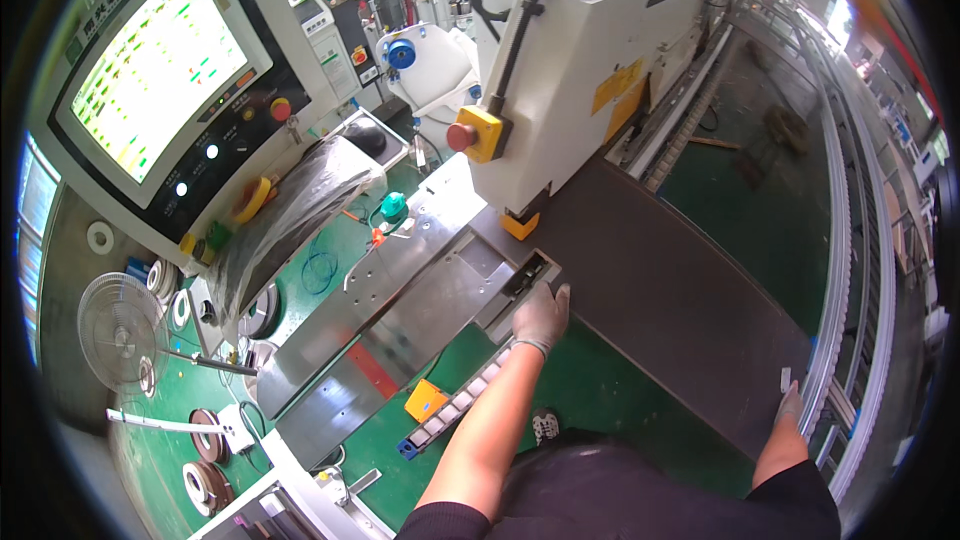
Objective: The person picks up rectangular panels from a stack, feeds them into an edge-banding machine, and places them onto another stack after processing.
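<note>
A long dark brown panel [665,285] lies flat, running from under the white machine housing [570,80] toward the lower right. My left hand [541,318], in a pale glove, rests where the panel's left edge meets the metal end block [518,292] of the machine bed. Its fingers are stretched out, with the thumb apart. My right hand [790,407], also gloved, grips the panel's edge near its right corner; part of its fingers is hidden. Beside those fingertips a small light label [785,380] sits on the panel.
On the left stands a control panel with a lit screen [165,65]. A red emergency button [462,136] sits on a yellow box on the housing. A roller conveyor [850,270] runs along the right. A cable chain [460,402], a fan [122,332] and several tape rolls [207,485] are lower left.
</note>
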The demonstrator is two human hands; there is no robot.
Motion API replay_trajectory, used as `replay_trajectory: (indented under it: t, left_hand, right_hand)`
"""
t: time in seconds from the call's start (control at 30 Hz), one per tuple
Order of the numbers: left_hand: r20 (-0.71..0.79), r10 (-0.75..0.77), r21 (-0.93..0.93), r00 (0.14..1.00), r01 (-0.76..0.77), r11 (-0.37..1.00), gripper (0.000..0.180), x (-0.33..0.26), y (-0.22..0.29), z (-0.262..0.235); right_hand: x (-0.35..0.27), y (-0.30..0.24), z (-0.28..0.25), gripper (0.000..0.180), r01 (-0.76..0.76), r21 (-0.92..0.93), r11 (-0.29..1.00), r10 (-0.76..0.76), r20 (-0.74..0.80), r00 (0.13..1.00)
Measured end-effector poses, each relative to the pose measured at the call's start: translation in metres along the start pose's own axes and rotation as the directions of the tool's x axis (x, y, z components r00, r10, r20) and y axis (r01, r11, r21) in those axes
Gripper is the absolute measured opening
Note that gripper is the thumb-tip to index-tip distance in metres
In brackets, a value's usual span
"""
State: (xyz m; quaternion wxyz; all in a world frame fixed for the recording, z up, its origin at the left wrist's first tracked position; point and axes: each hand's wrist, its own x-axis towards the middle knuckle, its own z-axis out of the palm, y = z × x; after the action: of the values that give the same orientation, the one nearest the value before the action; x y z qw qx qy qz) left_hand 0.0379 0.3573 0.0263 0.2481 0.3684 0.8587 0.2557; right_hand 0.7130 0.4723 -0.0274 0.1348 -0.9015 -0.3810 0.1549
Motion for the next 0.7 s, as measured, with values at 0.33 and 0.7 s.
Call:
replay_trajectory:
  t: [0.33, 0.7]
  left_hand:
    - [-0.076, 0.278, 0.231, 0.958, -0.254, 0.939, 0.039, -0.025, -0.024, 0.003]
    - [-0.382, 0.160, 0.349, 0.910, -0.018, 0.937, 0.056, -0.204, -0.165, -0.060]
  right_hand:
    - [-0.074, -0.007, 0.013, 0.070, -0.184, 0.581, 0.793, 0.171, 0.078, 0.982]
    - [-0.296, -0.077, 0.265, 0.026, 0.469, 0.316, 0.825, -0.390, 0.919, 0.066]
